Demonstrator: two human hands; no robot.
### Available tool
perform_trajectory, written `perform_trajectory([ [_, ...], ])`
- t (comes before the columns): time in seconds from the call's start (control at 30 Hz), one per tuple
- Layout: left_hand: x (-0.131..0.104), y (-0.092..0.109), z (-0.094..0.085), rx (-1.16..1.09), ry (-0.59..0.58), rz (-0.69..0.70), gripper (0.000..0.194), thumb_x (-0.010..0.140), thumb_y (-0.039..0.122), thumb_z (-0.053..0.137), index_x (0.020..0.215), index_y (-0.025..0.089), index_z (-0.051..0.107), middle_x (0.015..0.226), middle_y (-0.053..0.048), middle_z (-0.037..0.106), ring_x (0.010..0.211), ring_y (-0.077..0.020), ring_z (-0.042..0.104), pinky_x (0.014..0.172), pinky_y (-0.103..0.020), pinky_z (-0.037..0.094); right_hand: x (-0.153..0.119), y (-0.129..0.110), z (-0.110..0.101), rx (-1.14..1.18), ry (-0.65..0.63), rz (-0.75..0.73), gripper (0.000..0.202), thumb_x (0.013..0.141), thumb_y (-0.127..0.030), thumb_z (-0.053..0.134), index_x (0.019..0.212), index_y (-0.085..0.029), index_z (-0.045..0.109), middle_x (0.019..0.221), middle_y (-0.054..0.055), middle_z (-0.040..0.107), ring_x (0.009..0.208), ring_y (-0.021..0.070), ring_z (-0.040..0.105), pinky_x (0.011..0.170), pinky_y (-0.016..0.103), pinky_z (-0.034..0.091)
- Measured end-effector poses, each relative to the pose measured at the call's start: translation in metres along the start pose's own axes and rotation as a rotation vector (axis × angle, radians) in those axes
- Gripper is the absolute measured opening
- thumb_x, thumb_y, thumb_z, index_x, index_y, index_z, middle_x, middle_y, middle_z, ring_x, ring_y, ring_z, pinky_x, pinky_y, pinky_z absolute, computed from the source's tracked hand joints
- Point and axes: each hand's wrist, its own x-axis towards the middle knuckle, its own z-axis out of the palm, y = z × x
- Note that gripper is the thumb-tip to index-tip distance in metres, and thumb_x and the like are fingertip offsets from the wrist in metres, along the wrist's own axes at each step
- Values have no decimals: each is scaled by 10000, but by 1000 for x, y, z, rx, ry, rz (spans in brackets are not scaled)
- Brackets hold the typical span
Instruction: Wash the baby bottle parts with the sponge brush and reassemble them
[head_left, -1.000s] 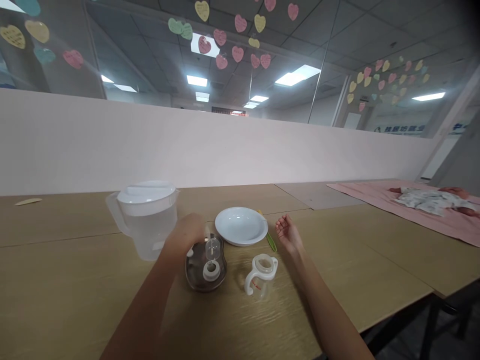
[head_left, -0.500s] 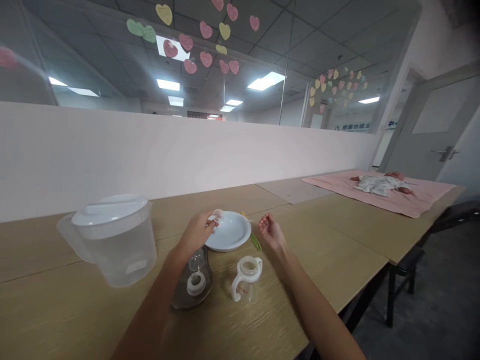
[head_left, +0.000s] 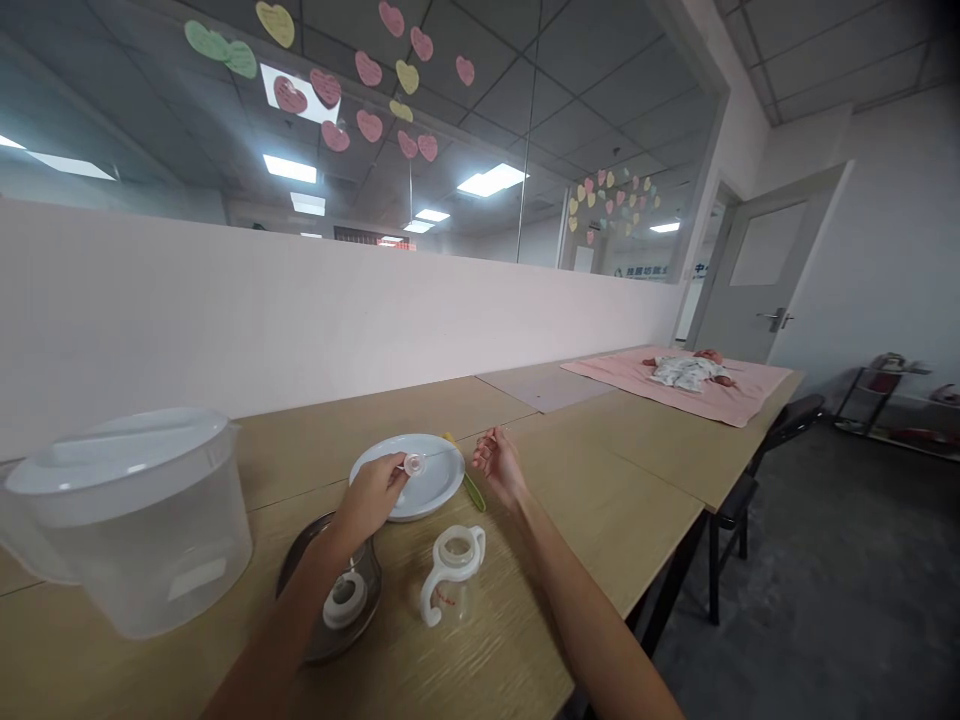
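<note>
Over the left part of a white plate (head_left: 439, 488), my left hand (head_left: 377, 490) pinches a small clear round piece (head_left: 414, 464), perhaps a bottle nipple. My right hand (head_left: 501, 468) is raised just right of the plate with its fingers curled; a thin line runs from the clear piece toward it, and what its fingertips hold is too small to name. A green-handled brush (head_left: 474, 492) lies between plate and right hand. In front stands a clear bottle (head_left: 455, 592) with white handles. A grey tray (head_left: 370, 600), partly under my left forearm, holds a white ring (head_left: 346, 600).
A large lidded water pitcher (head_left: 150, 540) stands at the left. The wooden table (head_left: 630, 500) meets a white wall behind. Farther right, a baby-like figure (head_left: 686, 372) lies on a pink cloth (head_left: 607, 372). Black chairs (head_left: 735, 500) stand beyond the right edge.
The view has turned right, so the table things appear farther left. The clear piece in my left hand now faces the camera more, and a thin line shows between the hands.
</note>
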Motion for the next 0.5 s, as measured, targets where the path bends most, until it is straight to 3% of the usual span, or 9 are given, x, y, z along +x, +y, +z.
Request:
perform_trajectory([
  [0.33, 2, -12, 10, 167, -23, 33, 349, 881, 267, 312, 955, 167, 637, 918, -100, 618, 891, -222, 566, 801, -323, 419, -2, 2, 4, -77, 48, -108, 366, 696, -529, 645, 705, -198, 491, 540, -41, 558, 437, 90, 515, 426, 214, 466],
  [0.5, 1, -9, 10, 156, -17, -20, 319, 861, 237, 346, 1045, 171, 598, 1025, -101, 636, 942, -219, 571, 853, -331, 413, -2, 4, 3, -101, 43, -100, 368, 696, -534, 643, 712, -195, 499, 555, -33, 578, 446, 91, 526, 431, 212, 464],
])
